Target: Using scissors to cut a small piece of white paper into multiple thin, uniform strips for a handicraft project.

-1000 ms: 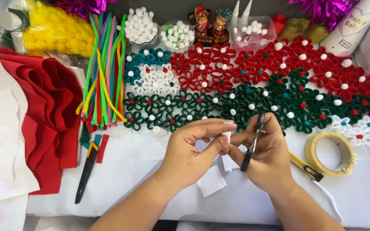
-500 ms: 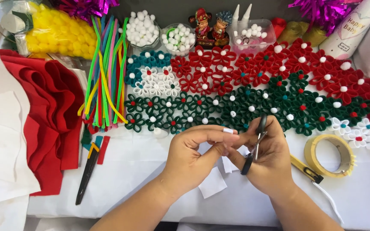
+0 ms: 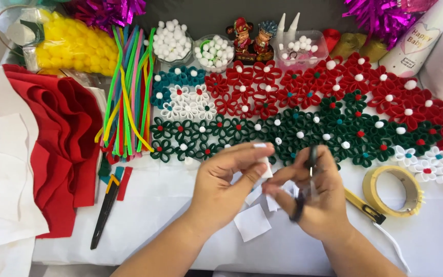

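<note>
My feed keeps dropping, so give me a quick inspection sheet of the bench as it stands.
Surface: white table, crowded along the back.
Job's things: small white felt piece pinched in the left hand; dark-handled scissors in the right hand; cut white squares below.
Clutter: red, green and white felt flowers, coloured pipe cleaners, red felt sheets, tape roll, pompom bowls.
Grippers: both hands busy.
Cables: nothing seen.
Surroundings: purple tinsel at the back.

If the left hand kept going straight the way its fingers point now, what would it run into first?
The left hand points right, pinching a small white piece. Straight on, it would first meet the right hand, which holds scissors and already looks nearly touching; depth is unclear.
</note>
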